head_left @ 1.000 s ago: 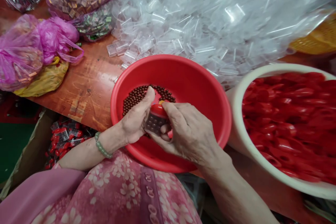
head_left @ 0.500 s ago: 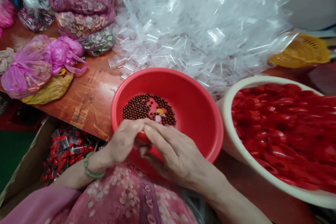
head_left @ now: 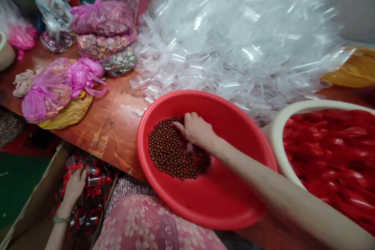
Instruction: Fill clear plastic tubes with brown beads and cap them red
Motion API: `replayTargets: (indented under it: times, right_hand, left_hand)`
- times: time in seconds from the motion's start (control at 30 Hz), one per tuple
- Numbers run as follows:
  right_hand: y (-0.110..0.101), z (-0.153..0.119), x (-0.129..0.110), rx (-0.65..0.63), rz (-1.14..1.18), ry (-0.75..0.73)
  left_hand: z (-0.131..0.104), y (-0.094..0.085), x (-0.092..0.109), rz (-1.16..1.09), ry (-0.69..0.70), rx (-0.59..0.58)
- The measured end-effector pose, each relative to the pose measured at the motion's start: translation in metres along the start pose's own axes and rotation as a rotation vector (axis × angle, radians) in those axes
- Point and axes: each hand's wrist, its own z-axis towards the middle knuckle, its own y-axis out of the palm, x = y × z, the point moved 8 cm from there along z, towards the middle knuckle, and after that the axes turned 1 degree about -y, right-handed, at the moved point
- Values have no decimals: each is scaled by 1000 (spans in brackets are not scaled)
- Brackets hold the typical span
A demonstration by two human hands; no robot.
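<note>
My right hand [head_left: 197,129] reaches into the red basin [head_left: 246,199], its fingers curled down at the small brown beads [head_left: 172,152]; whether beads are between the fingers is hidden. At the lower left, my left hand [head_left: 75,183], with a green bracelet [head_left: 61,219] on the wrist, is over the cardboard box [head_left: 32,199]. Its fingers are spread slightly at the pile of red-and-clear pieces [head_left: 95,180]. A red-and-clear piece [head_left: 93,170] lies right beside those fingers.
Behind the basin is a large heap of clear plastic tubes [head_left: 216,47]. A cream tub [head_left: 281,125] of red parts [head_left: 328,152] stands at the right, near a yellow basket [head_left: 351,70]. Pink bags [head_left: 47,90] lie on the wooden table [head_left: 111,125] at the left.
My hands were together around something red over the basin's near edge. They have parted: the left moved down to the box, the right into the beads. The view has shifted too.
</note>
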Motion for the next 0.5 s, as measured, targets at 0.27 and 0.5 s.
replayTargets:
  times: [0.27,0.5]
  right_hand:
    - [13,-23,-92,25,56,-334]
    - [39,-79,-100,-226,277,-428]
  left_hand:
    - [-9,-94,64,-341,34,-47]
    - [68,-97,275,-174,799,79]
